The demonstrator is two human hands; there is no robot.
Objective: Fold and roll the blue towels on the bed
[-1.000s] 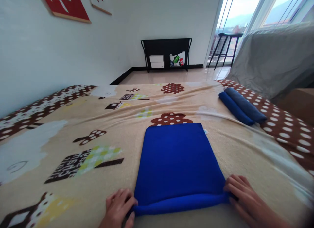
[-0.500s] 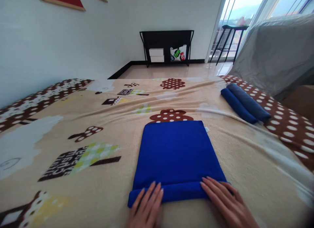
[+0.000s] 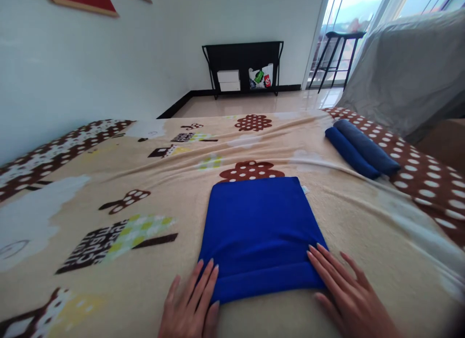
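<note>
A bright blue folded towel (image 3: 259, 222) lies flat on the patterned beige blanket (image 3: 109, 183), its near edge turned over into a low roll. My left hand (image 3: 192, 304) lies flat with fingers stretched out on the roll's left end. At the right end my right hand (image 3: 345, 294) rests the same way, fingers spread and fingertips on the towel's corner. Neither hand holds anything.
Two rolled towels, one blue (image 3: 348, 151) and one grey-blue (image 3: 366, 146), lie side by side at the right on the blanket's dotted brown border. Beyond the bed are a black shelf unit (image 3: 243, 67), a black stool (image 3: 336, 52) and a grey-covered sofa (image 3: 407, 71).
My hands went from pinching the towel's near-edge ends to lying flat on the rolled edge. The roll has moved a little further away from me.
</note>
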